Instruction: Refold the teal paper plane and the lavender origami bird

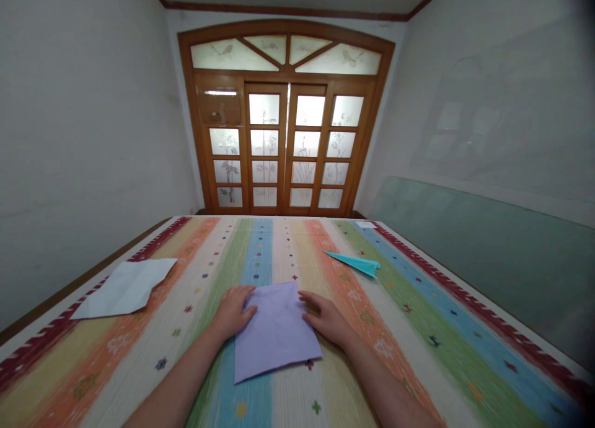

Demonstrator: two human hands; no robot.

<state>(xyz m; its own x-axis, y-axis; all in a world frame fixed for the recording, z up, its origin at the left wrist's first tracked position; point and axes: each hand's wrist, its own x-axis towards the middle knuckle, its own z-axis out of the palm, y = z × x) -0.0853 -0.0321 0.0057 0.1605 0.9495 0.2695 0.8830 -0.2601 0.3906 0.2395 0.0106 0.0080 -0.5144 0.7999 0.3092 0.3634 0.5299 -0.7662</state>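
I see my left hand (232, 313) lying flat with its fingers spread on the near-left part of a lilac sheet of paper (275, 332), and my right hand (328, 319) flat on the sheet's right edge, fingers extended and pointing inward; neither hand grips anything, both simply press down. The sheet lies between the two hands, directly in front of me, on a striped woven mat (418, 329) that seems to cover a wide bed or platform (I cannot tell which). The palms sit at opposite sides, which I judge keeps the paper from sliding on the mat and holds it smooth. Beyond the right hand, well apart and further from me, a teal paper plane (356, 262) rests with its nose pointing left. Out past the left hand, near the mat's edge, lies a white sheet of paper (125, 286) with one corner looking folded or creased. Far ahead of both hands stands a wooden door with frosted panes (286, 142), and a greenish panel (488, 254) leans along the wall on the right-hand side.
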